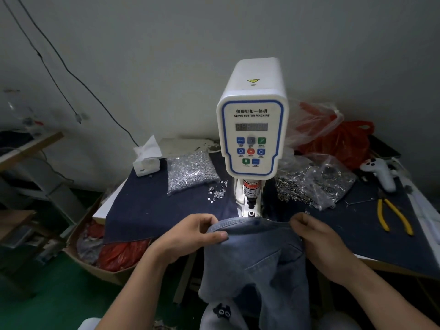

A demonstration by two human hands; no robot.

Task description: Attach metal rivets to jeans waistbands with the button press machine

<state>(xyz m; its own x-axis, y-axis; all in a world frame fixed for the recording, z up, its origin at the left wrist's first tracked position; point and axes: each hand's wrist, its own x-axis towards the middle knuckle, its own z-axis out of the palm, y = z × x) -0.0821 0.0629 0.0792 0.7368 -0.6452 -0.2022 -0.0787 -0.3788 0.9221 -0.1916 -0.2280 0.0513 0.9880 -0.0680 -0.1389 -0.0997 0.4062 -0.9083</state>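
A white servo button press machine (252, 120) stands at the middle of the table, its press head (251, 198) just above a lit die. Light blue jeans (254, 258) hang off the table's front edge, their waistband (252, 222) stretched flat right under the press head. A dark dot marks the waistband near its middle. My left hand (190, 234) pinches the waistband's left end between thumb and fingers. My right hand (319, 236) grips the right end, fingers curled over the fabric.
A clear bag of silver rivets (190, 172) lies left of the machine, with loose rivets (216, 192) beside it. Bags of metal parts (314, 184) lie at the right, yellow-handled pliers (392, 215) farther right. A tissue box (146, 160) and red bags (342, 141) sit behind.
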